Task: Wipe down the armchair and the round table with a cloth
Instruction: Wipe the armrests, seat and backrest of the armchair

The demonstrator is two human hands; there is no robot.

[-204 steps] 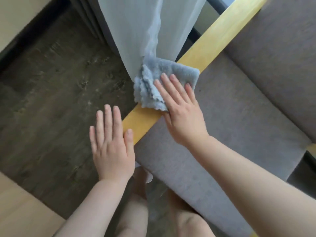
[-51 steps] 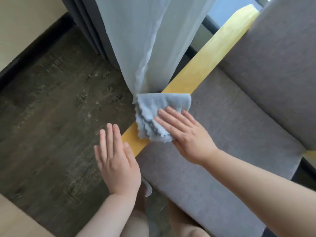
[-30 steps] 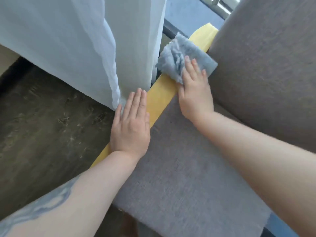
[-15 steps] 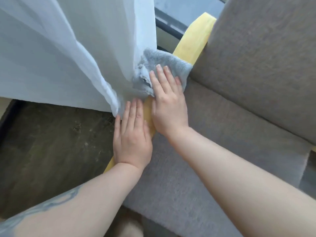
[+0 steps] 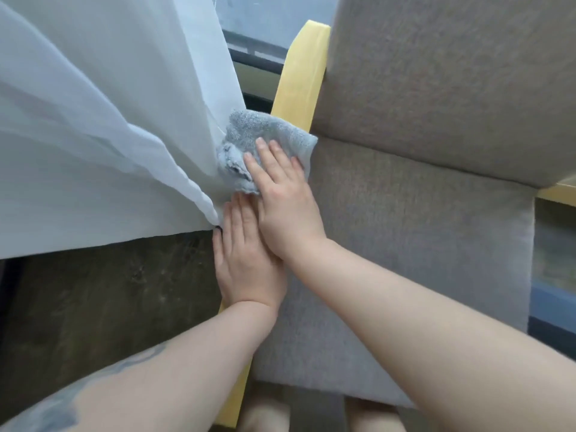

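The armchair has a grey seat cushion [image 5: 420, 244], a grey backrest [image 5: 452, 82] and a pale yellow wooden armrest [image 5: 300, 76] along its left side. A folded grey-blue cloth [image 5: 265, 135] lies on the armrest's middle. My right hand [image 5: 280, 198] presses flat on the cloth, fingers spread over it. My left hand [image 5: 246, 260] lies flat on the armrest just behind, fingers together, its back partly under my right wrist. The round table is out of view.
A sheer white curtain [image 5: 109, 120] hangs against the armrest's left side, touching the cloth. Dark wooden floor [image 5: 109, 307] lies below it. A window frame [image 5: 258, 54] runs behind the chair. The other yellow armrest [image 5: 558, 191] shows at the right edge.
My right hand has slid the cloth back along the armrest from its far end toward my left hand. The two hands now overlap. The view has shifted closer to the chair.
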